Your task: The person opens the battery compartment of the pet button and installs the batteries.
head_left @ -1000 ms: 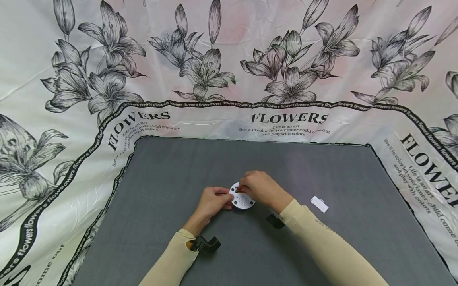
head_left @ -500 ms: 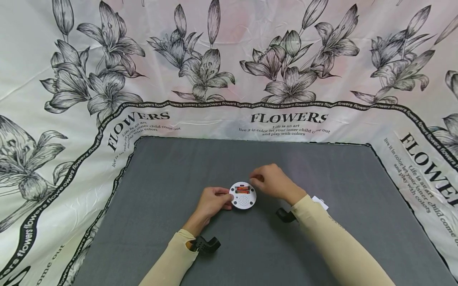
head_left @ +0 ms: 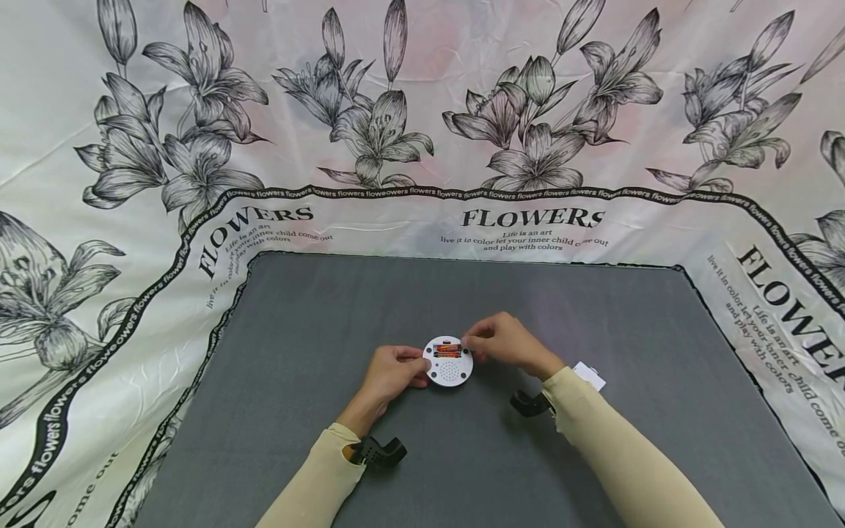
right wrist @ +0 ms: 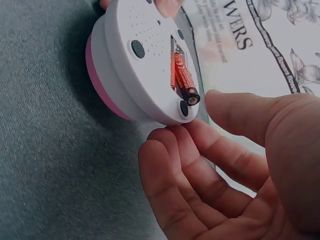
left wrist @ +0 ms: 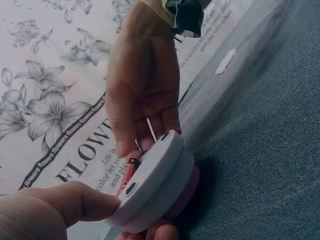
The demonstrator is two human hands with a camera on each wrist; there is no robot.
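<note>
A round white device [head_left: 450, 375] lies with its speaker-hole side up on the grey cloth, a pink part [right wrist: 98, 82] beneath it. Two red batteries [head_left: 447, 351] are in its battery compartment; in the right wrist view one battery [right wrist: 185, 82] has its near end raised out of the slot. My left hand [head_left: 392, 372] pinches the device's left edge between thumb and fingers. At the opposite edge, the fingers of my right hand [head_left: 507, 342] touch the rim, loosely bent, while the thumb stands apart, close to the raised battery end.
To the right on the grey cloth [head_left: 330, 308] lies a small white cover [head_left: 590, 375], partly behind the right sleeve [head_left: 594, 418]. A white flower-printed border [head_left: 370, 220] surrounds the grey area. Each wrist carries a black camera mount [head_left: 379, 452].
My right hand has drawn back rightward from the batteries, uncovering them, then come back slightly toward the rim with its fingers lowered. The left hand and the device have stayed put.
</note>
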